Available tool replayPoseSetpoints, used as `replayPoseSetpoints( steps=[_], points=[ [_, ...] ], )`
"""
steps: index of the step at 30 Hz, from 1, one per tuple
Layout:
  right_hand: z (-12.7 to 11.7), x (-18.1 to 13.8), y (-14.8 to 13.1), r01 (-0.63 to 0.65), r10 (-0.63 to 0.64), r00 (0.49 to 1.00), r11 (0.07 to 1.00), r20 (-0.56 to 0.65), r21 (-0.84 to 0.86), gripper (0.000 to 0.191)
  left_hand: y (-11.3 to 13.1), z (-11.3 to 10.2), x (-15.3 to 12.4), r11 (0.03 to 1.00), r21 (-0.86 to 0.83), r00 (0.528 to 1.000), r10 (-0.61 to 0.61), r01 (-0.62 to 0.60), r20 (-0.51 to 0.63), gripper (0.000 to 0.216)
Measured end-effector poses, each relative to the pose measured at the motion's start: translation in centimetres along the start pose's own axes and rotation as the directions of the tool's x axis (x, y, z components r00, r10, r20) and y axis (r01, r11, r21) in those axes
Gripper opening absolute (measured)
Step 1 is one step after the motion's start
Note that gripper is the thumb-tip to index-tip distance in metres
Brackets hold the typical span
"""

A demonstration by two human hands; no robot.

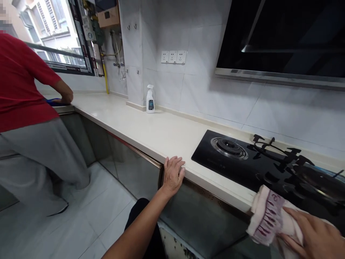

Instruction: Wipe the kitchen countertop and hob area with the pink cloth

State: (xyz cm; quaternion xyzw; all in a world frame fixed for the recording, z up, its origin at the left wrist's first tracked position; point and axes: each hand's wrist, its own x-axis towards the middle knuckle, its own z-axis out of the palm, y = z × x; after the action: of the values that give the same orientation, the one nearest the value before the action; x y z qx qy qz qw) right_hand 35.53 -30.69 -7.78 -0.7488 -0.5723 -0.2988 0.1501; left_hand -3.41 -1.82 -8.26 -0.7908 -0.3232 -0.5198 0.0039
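Note:
My left hand (pixel 172 174) rests on the front edge of the cream countertop (pixel 140 129), fingers curled over the rim and holding nothing. My right hand (pixel 312 235) presses a white cloth with purple markings (pixel 266 216) against the near edge of the black glass gas hob (pixel 215 158). The hob has a bare round burner (pixel 229 147) on its left. Black pan supports (pixel 280 154) sit to the right of that burner.
A white spray bottle (pixel 150 99) stands by the tiled wall. A range hood (pixel 283 36) hangs above the hob. A person in a red shirt (pixel 18 82) leans on the counter at the far left near a window. Grey cabinet fronts run below the counter.

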Motion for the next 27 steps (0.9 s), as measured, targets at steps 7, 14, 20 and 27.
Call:
replayPoseSetpoints(
  steps=[7, 14, 20, 27],
  points=[
    [-1.5, 8.3, -14.9, 0.207, -0.204, 0.976, 0.978, 0.080, -0.036, 0.044, -0.1, 0.2, 0.0, 1.000, 0.000, 1.000, -0.007, 0.007, -0.005, 0.025],
    [-1.1, 15.3, -28.0, 0.299, -0.310, 0.949, 0.943, 0.062, 0.144, 0.055, -1.4, -0.3, -0.4, 0.999, -0.029, 0.999, 0.036, -0.036, 0.008, 0.037],
    [-0.7, 15.7, -28.8, 0.311, -0.324, 0.945, 0.931, 0.040, 0.193, 0.058, -2.3, -1.0, -0.3, 0.997, -0.063, 0.998, 0.055, -0.052, 0.038, 0.038],
    [-1.0, 12.9, -23.8, 0.257, -0.268, 0.963, 0.939, 0.018, 0.228, 0.060, -2.3, -0.9, -0.1, 0.997, -0.049, 0.998, 0.062, -0.061, 0.017, 0.028]
  ],
)
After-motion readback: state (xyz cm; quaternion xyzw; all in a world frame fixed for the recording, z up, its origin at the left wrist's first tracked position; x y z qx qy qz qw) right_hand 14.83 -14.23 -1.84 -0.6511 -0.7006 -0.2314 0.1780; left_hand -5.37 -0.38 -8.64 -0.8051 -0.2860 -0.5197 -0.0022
